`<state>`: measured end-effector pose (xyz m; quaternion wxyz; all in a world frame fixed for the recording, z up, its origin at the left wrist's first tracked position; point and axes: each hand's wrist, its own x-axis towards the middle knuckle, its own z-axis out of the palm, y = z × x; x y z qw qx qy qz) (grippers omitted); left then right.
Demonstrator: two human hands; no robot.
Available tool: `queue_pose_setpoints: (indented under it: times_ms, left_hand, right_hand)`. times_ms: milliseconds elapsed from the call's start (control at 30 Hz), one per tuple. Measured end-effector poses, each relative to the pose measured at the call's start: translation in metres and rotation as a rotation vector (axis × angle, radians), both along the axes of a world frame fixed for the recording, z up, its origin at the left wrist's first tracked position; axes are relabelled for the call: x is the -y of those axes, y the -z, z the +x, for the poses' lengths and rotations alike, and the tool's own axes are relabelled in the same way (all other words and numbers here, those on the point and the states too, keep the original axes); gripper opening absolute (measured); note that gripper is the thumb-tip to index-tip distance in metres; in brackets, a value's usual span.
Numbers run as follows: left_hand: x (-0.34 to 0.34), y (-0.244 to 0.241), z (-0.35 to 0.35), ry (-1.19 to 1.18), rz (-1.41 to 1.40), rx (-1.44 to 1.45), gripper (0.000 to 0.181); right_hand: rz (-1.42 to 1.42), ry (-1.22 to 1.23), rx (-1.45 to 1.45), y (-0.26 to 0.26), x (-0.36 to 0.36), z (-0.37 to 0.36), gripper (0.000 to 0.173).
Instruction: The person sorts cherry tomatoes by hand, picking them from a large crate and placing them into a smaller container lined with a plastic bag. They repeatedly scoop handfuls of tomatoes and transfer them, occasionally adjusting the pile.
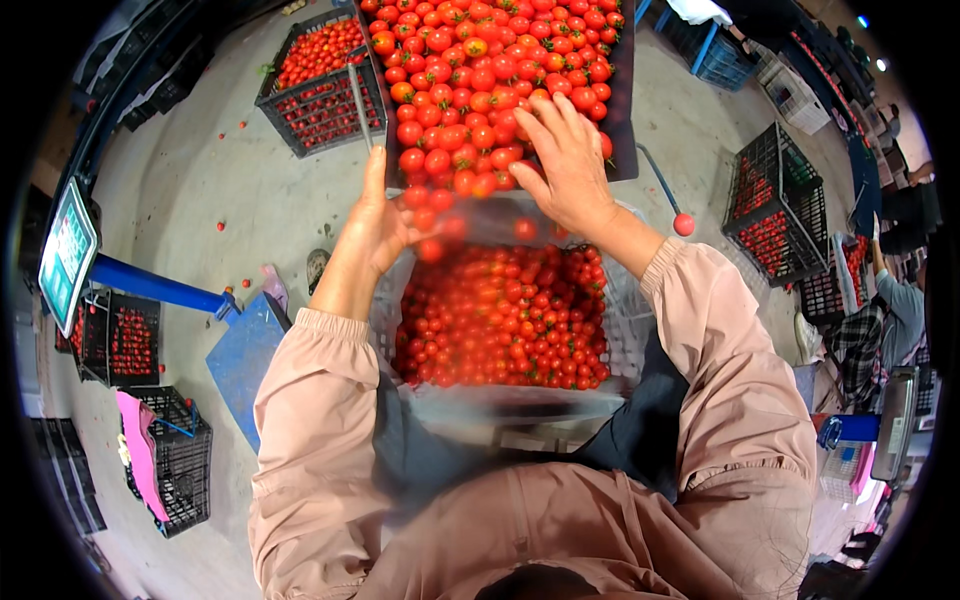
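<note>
A dark sloping tray (628, 166) full of cherry tomatoes (480, 79) fills the top middle. Several tomatoes, blurred by motion, drop from its lower lip into a plastic-lined crate (634, 300) between my knees. Inside that crate lies a heap of small red tomatoes (551, 322). My right hand (566, 165) rests, fingers spread, on the tomatoes near the lip. At the tray's lower left corner is my left hand (382, 225), thumb upright by a metal rod (360, 105), fingers loosely curved beside the falling tomatoes. Whether the thumb touches the tray is unclear.
Black crates of tomatoes stand at upper left (322, 105) and right (776, 202). A red-knobbed lever (682, 223) projects right of the tray. A scale with a blue platform (244, 364) and lit display (67, 255) is at left. A seated person (892, 322) is far right.
</note>
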<state>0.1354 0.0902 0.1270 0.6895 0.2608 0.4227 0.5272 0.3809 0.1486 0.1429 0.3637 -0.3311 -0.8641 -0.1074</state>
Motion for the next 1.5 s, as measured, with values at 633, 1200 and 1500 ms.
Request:
queue_pose_setpoints:
  times_ms: [633,1200,1500]
  left_hand:
    - [-0.004,0.004,-0.001,0.014,-0.008,-0.014,0.083]
    - [0.002,-0.009,0.003,0.084,0.035,0.011,0.081]
    - [0.0,0.001,-0.001,0.019,0.008,0.005,0.085]
  right_hand:
    - [0.012,0.128,-0.038,0.0,-0.03,0.006,0.054]
    - [-0.202,-0.664,0.116,0.011,0.033,-0.029,0.041]
    - [0.08,-0.028,-0.009,0.0,-0.001,-0.012,0.042]
